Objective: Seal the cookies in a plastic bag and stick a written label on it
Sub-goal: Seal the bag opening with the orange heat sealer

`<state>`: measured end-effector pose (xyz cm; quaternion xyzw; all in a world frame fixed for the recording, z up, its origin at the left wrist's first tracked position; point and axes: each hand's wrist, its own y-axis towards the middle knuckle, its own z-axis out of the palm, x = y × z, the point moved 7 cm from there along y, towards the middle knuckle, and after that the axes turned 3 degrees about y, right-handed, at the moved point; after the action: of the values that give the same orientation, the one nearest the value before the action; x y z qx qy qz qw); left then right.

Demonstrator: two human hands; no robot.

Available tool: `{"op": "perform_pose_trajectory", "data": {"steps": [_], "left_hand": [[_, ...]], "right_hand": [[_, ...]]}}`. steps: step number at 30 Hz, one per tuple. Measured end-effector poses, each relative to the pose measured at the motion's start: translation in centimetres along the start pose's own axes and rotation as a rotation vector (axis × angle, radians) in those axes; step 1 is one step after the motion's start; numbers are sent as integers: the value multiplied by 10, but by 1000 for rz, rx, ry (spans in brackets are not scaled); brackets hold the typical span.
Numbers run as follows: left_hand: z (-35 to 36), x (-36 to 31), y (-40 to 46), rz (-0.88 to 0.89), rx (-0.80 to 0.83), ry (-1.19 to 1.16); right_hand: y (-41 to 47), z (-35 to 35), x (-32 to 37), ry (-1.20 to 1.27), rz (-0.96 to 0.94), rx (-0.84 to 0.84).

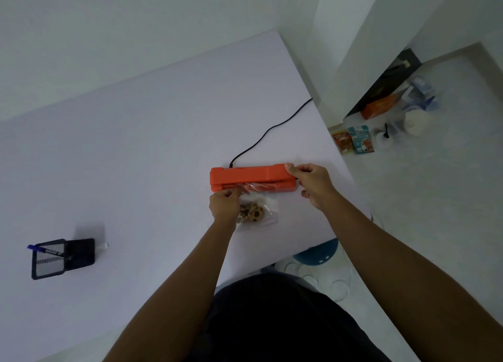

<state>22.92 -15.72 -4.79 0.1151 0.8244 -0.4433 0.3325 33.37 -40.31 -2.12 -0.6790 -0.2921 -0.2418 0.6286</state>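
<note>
An orange heat sealer [250, 177] lies across the white table [136, 157], its black cord [268, 132] running off the far edge. A clear plastic bag [268, 202] with chocolate-chip cookies [251, 212] lies in front of it, and the bag's top edge sits in the sealer's slot. My left hand [224, 205] pinches the bag's upper left corner by the slot. My right hand [310, 180] grips the right end of the sealer's lid, thumb on top.
A black mesh pen holder [58, 258] with a blue pen [43, 249] stands at the near left, a small white label [104, 245] beside it. On the floor to the right are food packets [353, 139], an orange box [379, 107] and containers. A blue stool [318, 255] stands under the table's edge.
</note>
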Motion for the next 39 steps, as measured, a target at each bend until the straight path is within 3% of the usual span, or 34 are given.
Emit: {"op": "perform_pose_trajectory", "data": {"steps": [29,36,39], "left_hand": [[-2,-8,-10,-9,14,18],[-3,-11,-10,-10,2,78],[-4,-13,-12,-11,-3,77]], "right_hand": [[-5,1,3,-40,-42,-50],[-19,2,22,-111,-94,-85],[-35,12,46,-142,-154,-28]]}}
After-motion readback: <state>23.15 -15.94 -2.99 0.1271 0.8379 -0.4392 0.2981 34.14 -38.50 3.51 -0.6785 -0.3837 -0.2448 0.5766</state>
